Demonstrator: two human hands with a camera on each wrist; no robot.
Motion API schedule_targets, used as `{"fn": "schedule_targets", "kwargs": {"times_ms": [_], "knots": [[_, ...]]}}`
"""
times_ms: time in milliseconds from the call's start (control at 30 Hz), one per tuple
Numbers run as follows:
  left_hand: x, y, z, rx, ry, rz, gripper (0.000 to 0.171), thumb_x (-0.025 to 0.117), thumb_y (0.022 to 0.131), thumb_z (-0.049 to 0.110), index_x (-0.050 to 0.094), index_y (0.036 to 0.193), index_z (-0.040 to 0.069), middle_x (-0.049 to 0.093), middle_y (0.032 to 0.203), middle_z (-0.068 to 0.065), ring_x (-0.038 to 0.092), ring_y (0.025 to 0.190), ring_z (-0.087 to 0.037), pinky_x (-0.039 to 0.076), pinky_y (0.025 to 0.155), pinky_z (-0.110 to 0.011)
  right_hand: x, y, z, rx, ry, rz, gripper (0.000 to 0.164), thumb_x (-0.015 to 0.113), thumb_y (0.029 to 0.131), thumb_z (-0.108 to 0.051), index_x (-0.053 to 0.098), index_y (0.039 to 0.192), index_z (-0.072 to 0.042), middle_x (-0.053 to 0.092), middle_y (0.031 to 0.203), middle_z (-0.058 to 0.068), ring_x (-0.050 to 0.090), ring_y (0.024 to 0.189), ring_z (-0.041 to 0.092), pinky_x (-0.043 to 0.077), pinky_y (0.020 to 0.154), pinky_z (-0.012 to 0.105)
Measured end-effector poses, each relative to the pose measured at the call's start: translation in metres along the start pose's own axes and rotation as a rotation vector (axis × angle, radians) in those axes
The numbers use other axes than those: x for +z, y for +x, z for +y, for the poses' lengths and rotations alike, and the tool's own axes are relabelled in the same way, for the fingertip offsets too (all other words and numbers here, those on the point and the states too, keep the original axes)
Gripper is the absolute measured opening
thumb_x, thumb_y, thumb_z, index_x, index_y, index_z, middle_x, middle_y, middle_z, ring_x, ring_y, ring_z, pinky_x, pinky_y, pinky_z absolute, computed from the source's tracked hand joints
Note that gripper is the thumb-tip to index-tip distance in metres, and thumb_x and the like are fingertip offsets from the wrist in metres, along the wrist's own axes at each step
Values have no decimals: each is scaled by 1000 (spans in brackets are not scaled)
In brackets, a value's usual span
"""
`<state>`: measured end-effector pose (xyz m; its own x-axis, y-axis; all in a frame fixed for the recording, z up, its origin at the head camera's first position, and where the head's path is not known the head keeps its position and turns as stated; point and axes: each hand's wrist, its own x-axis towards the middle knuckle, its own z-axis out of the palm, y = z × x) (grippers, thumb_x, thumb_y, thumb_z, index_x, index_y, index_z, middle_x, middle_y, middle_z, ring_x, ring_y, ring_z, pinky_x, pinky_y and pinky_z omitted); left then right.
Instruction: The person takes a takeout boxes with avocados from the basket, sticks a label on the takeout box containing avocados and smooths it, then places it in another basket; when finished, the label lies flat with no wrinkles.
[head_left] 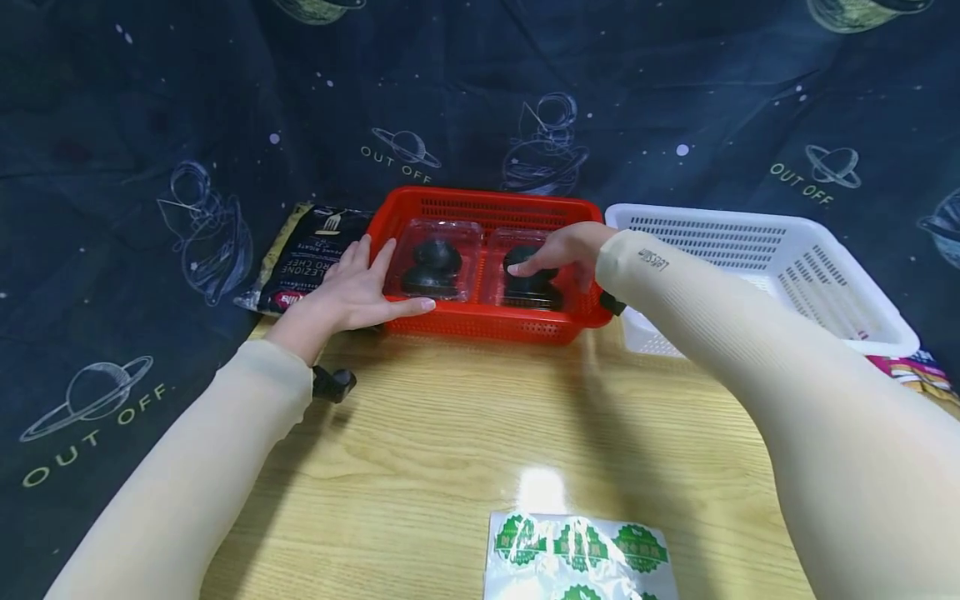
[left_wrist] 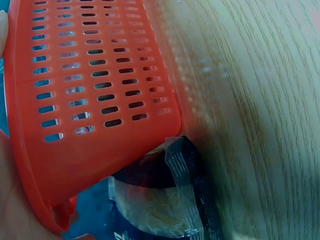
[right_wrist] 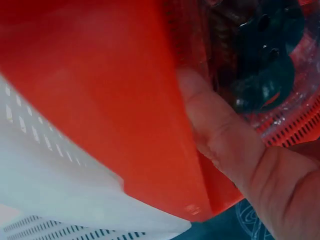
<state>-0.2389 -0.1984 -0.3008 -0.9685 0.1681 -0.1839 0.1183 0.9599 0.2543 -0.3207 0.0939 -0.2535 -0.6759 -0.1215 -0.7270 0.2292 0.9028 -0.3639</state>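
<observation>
Red basket (head_left: 487, 327), long axis left to right, on the counter (head_left: 420, 433).
Left hand (head_left: 348, 287): fingers spread at its left front corner. Right hand (head_left: 566, 250): inside the right end, thumb extended over the right box (head_left: 495, 279); grip cannot be told. Contents: left box (head_left: 474, 279) and right box, clear, side by side, each holding dark rounded items (head_left: 437, 257).

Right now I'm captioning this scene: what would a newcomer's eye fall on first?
The bright red basket, at the back of the wooden table, holds two clear containers of dark objects. The left hand spreads at its left end; the right hand is over the right-hand container. Green stickers stand out in the foreground.
</observation>
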Motion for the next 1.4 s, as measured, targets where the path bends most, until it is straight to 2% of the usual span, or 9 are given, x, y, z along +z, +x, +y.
{"fn": "schedule_targets", "kwargs": {"times_ms": [200, 467, 667, 733, 833, 900, 1000, 1267, 1400], "knots": [[0, 0, 1, 2, 18, 6, 128, 41, 66, 90, -9, 152, 10, -17, 156, -20, -14, 142, -41, 1, 110, -64, -1, 5, 2, 9, 24, -7, 85, 69, 81, -51, 31, 145, -8, 39, 144, 14, 51, 118, 38, 43, 100, 48], [-1, -1, 3, -20, 24, -3, 135, 40, 64, 92, -12, 149, -1, -17, 156, -21, -13, 142, -41, 3, 111, -63, 2, 5, -1, -53, 16, -18, 79, 72, 82, -43, 34, 141, -7, 44, 141, 12, 54, 117, 34, 47, 96, 45], [-2, -1, 5, -22, 20, -8, 137, 40, 64, 92, -12, 149, -2, -17, 155, -21, -14, 142, -41, 2, 111, -62, 3, -6, -2, -100, 62, 63, 75, 73, 82, -39, 36, 137, -5, 49, 133, 14, 49, 119, 31, 48, 95, 45], [-2, -1, 5, -17, 24, -2, 136, 40, 64, 92, -12, 149, -2, -17, 156, -21, -13, 142, -41, 3, 111, -63, 4, -10, -2, -97, 67, 101, 81, 74, 81, -40, 31, 139, -6, 46, 133, 13, 46, 123, 30, 46, 97, 45], [-2, -1, 5, -17, 27, -2, 136, 40, 65, 92, -13, 149, -1, -17, 156, -21, -13, 142, -41, 2, 110, -63, 6, -15, -5, -104, 59, 127, 98, 75, 80, -41, 14, 148, -7, 38, 140, 13, 42, 126, 33, 42, 101, 47], [-1, -1, 4, -18, 28, -2, 135, 40, 65, 92, -13, 149, 0, -17, 156, -21, -14, 142, -41, 2, 110, -63, 7, -16, -7, -114, 74, 117, 109, 75, 80, -39, -3, 151, -10, 29, 145, 14, 40, 127, 35, 40, 103, 48], [-1, -1, 4, -20, 29, -3, 135, 39, 64, 92, -13, 149, 0, -17, 156, -21, -14, 142, -41, 2, 110, -63, 9, -15, -7, -127, 104, 88, 118, 75, 81, -36, -18, 150, -13, 21, 151, 14, 42, 125, 36, 40, 103, 47], [-1, 0, 4, -16, 26, -2, 135, 41, 64, 91, -13, 149, 0, -16, 156, -21, -13, 142, -42, 2, 110, -63, 8, -12, -2, -135, 206, 55, 122, 76, 80, -32, -23, 149, -21, 6, 157, 11, 34, 132, 36, 38, 104, 50], [-1, 0, 4, -19, 29, -6, 135, 40, 64, 92, -14, 149, 1, -17, 156, -21, -13, 141, -42, 2, 110, -63, 8, -10, 0, -153, 258, 45, 122, 77, 79, -30, -23, 149, -25, 10, 156, 12, 29, 135, 36, 37, 102, 55]]}}
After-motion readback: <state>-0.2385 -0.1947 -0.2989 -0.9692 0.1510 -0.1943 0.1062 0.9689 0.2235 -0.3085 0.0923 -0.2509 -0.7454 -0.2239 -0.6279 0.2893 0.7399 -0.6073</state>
